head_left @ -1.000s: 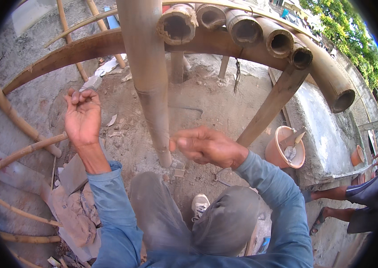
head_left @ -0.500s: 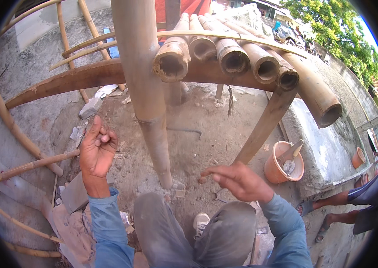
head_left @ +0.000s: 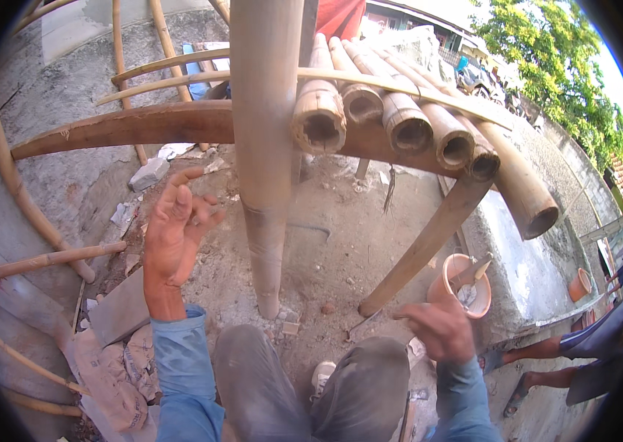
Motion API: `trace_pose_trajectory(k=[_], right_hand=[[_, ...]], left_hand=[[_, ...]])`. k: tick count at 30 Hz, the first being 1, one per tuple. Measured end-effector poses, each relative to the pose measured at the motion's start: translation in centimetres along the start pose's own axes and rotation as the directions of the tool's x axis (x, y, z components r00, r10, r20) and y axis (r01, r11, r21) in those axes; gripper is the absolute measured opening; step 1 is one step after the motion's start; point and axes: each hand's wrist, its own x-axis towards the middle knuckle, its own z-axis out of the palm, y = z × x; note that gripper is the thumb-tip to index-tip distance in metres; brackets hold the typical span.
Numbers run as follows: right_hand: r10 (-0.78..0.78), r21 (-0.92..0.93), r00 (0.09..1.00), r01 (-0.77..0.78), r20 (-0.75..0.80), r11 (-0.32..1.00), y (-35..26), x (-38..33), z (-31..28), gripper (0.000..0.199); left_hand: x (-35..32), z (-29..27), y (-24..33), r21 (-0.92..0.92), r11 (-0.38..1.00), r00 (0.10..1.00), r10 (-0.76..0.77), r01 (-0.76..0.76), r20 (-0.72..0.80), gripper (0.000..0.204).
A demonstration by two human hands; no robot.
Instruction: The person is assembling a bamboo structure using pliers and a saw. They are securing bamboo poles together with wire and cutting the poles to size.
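My left hand is raised left of the thick upright bamboo post, palm turned inward, fingers apart and loosely bent. Nothing is in it, and it does not touch the post. Slightly blurred, my right hand hovers low on the right, in front of an orange bucket. Its fingers point left, with nothing visible in them. A wooden-handled trowel rests in the bucket. The post's foot stands on dusty ground between my hands. A slanted bamboo prop stands between the post and the bucket.
Several cut bamboo poles lie across a curved wooden beam ahead. Bamboo poles cross the left side, near crumpled paper sacks. A concrete block structure stands right. Another person's legs show at far right.
My view has shifted, so the post and poles sit farther right. My left hand has risen with its fingers opening inward. My right hand has moved right and lower, toward the bucket.
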Motion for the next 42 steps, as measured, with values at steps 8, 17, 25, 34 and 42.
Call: trace_pose_trajectory(k=[8, 17, 25, 34, 42], right_hand=[[0.199, -0.04, 0.641, -0.337, -0.742, 0.941, -5.5, 4.0, -9.6, 0.023], [-0.058, -0.649, 0.861, -0.334, -0.505, 0.684, 0.3, 21.8, -13.8, 0.023], [-0.277, -0.711, 0.954, 0.117, -0.113, 0.693, 0.8, 26.4, -11.3, 0.022], [-0.362, -0.55, 0.92, 0.225, -0.154, 0.805, 0.0, 26.5, -7.0, 0.027], [-0.023, -0.479, 0.942, -0.149, -0.335, 0.865, -2.3, 24.1, -2.8, 0.015]], left_hand=[[7.1, -3.6, -5.9, 0.44, 0.897, 0.992, 0.02, 0.037, -0.124, 0.051], [18.2, -2.1, -12.4, 0.458, 0.872, 0.984, 0.128, -0.17, 0.122, 0.052], [20.6, -2.6, -13.0, 0.452, 0.88, 0.988, 0.12, -0.149, 0.093, 0.051], [20.7, -4.3, -12.5, 0.452, 0.884, 0.993, 0.098, -0.119, 0.069, 0.05], [18.4, -3.8, -14.4, 0.384, 0.918, 0.995, 0.09, -0.103, 0.053, 0.049]])
